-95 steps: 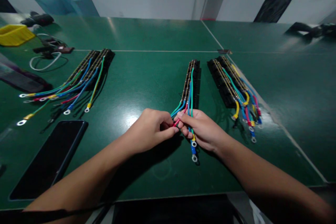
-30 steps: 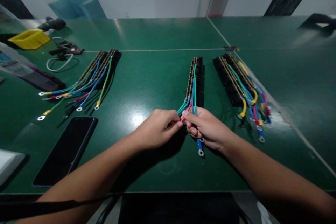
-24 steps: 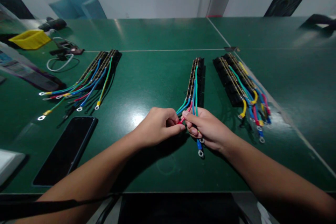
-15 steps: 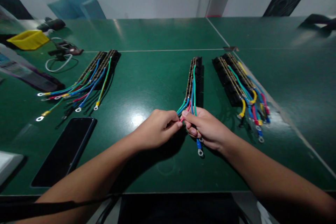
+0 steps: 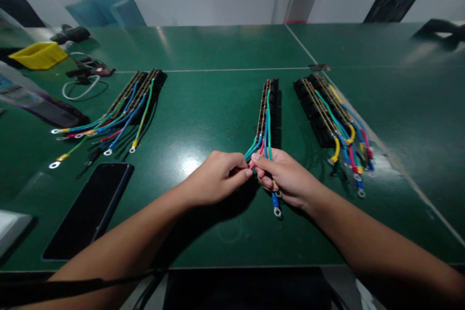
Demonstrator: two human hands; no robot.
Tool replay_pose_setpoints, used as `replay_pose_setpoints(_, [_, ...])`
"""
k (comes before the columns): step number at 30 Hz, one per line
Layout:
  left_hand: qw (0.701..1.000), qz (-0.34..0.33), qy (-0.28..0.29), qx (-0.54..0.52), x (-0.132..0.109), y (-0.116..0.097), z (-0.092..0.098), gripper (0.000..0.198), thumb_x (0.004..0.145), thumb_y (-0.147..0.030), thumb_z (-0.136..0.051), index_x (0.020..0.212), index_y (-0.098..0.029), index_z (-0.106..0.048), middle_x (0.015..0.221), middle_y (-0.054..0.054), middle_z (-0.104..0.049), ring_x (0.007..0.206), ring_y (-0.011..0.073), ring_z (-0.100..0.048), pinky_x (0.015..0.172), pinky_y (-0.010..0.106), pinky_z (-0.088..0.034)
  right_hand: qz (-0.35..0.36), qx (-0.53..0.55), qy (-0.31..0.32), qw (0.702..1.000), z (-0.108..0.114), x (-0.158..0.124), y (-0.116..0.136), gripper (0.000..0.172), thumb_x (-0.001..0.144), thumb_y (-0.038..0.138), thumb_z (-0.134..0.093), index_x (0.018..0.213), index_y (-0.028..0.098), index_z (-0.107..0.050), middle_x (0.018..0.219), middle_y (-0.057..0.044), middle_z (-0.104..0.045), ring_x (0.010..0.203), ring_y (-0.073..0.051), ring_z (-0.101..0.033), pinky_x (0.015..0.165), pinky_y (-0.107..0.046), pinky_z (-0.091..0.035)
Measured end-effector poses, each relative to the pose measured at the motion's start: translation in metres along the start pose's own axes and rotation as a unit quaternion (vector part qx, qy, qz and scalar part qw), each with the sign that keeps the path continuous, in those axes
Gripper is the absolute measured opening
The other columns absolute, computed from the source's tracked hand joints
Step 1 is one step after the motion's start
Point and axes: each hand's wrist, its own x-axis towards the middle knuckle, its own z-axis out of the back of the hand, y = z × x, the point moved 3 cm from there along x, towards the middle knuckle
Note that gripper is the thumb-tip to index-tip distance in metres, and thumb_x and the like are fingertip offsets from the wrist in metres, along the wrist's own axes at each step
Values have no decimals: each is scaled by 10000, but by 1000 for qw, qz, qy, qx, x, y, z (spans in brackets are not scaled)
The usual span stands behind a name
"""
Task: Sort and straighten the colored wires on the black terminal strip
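Note:
A long black terminal strip (image 5: 271,106) lies on the green table (image 5: 203,101) in front of me, with coloured wires (image 5: 267,128) running from it toward me. My left hand (image 5: 214,179) is closed in a pinch on the red wire (image 5: 252,165) where the wires fan out. My right hand (image 5: 288,179) is closed round the rest of the bundle; a blue wire with a ring lug (image 5: 277,208) hangs out below its fingers. The two hands touch at the fingertips.
A stack of wired strips (image 5: 327,111) lies to the right, another group (image 5: 123,106) to the left. A black phone (image 5: 90,208) lies at the near left. A yellow tray (image 5: 39,54), cables (image 5: 82,85) and a dark tool (image 5: 70,34) sit at the far left.
Over the last second the hands stay at the same spot on the wires; the left fingers shift slightly on the red wire. The view has drifted a little since the earliest frame.

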Motion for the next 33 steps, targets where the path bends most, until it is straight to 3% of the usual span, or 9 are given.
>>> replay_pose_setpoints(4, [1000,5,-11,-25,0,3,-1,222,873,-346,-563,779,-150,-608,673,-20,-619,597,96,-528,551,203,-332,-7,9,-2,1000,0,0,0,231,825,329,-626,738,167,-487,538,65,-469,359,-20,-351,308,-129,-212])
replay_pose_setpoints(12, [1000,-6,9,7,0,-1,-1,269,934,-293,-449,744,-146,-571,608,-23,-572,540,89,-473,534,211,-294,3,-14,-2,1000,1,1,-1,228,856,339,-595,751,163,-495,527,66,-466,360,-22,-348,313,-130,-214])
replay_pose_setpoints(20, [1000,-5,-15,-24,1,4,-1,214,875,-335,-561,780,-148,-601,665,-26,-609,586,89,-518,550,199,-329,0,-7,6,1000,1,2,-2,245,865,344,-588,732,162,-490,522,66,-457,354,-20,-349,308,-125,-219])
replay_pose_setpoints(28, [1000,-4,17,-13,0,0,-2,264,936,-297,-449,766,-143,-580,614,-25,-587,547,87,-507,535,201,-314,3,-19,6,1000,2,3,-3,232,857,345,-601,756,162,-500,528,66,-471,364,-24,-367,307,-121,-223])
replay_pose_setpoints(33, [1000,1,-4,-24,0,2,0,243,899,-333,-518,762,-144,-588,628,-30,-590,558,85,-506,529,195,-322,3,-10,9,1000,2,2,-1,249,852,363,-609,758,160,-499,545,64,-473,363,-19,-370,302,-114,-229])
